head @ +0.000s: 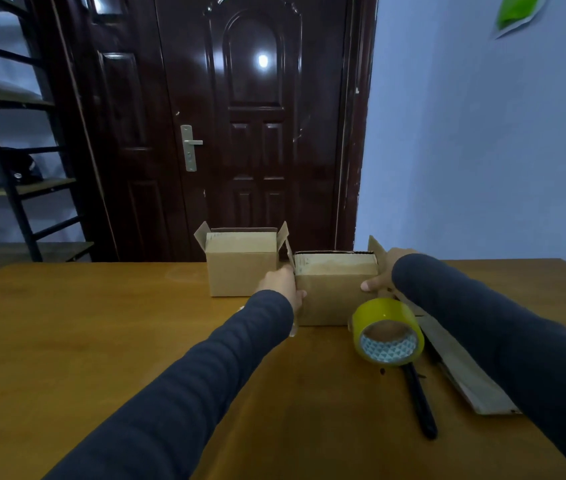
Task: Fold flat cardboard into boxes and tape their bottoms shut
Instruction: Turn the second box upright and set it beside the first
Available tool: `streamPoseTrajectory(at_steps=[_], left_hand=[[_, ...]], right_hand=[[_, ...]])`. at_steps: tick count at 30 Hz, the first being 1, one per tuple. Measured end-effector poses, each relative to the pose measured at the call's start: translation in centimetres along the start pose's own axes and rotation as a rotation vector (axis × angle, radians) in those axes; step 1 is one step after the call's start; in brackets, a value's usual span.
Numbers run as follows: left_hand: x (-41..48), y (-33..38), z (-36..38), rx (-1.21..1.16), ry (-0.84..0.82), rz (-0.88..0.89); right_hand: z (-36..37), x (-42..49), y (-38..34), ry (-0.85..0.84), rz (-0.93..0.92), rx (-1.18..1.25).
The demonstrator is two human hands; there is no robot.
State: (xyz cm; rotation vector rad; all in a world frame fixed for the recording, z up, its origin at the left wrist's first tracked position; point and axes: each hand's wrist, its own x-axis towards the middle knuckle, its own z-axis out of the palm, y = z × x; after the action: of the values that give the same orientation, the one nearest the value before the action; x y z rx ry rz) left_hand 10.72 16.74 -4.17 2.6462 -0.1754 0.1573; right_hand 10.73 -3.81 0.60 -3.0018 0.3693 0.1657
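Two small brown cardboard boxes stand upright on the wooden table (101,341), top flaps open. The nearer box (332,292) is held from both sides: my left hand (283,284) grips its left wall and my right hand (383,271) its right wall. The other box (241,263) stands just behind and to the left, untouched. A roll of yellowish tape (387,332) stands on edge close in front of the held box. Flat cardboard (461,368) lies under my right forearm.
A black pen-like tool (422,403) lies on the table below the tape roll. Beyond the table's far edge are a dark door (240,116) and a metal shelf rack (8,150) on the left. A pale wall is on the right.
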Motion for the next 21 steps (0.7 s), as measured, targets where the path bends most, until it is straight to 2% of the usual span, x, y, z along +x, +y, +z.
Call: streamPoseTrajectory(at_steps=[8,21], left_hand=[[4.1,1.6,2.1,-0.054,0.000,-0.016],[8.1,1.7,4.1,-0.012,0.060,-0.019]], right_hand=[[0.5,4.3,1.6,0.018,0.109,0.193],[1.1,8.8,1.2,0.074,0.141,0.266]])
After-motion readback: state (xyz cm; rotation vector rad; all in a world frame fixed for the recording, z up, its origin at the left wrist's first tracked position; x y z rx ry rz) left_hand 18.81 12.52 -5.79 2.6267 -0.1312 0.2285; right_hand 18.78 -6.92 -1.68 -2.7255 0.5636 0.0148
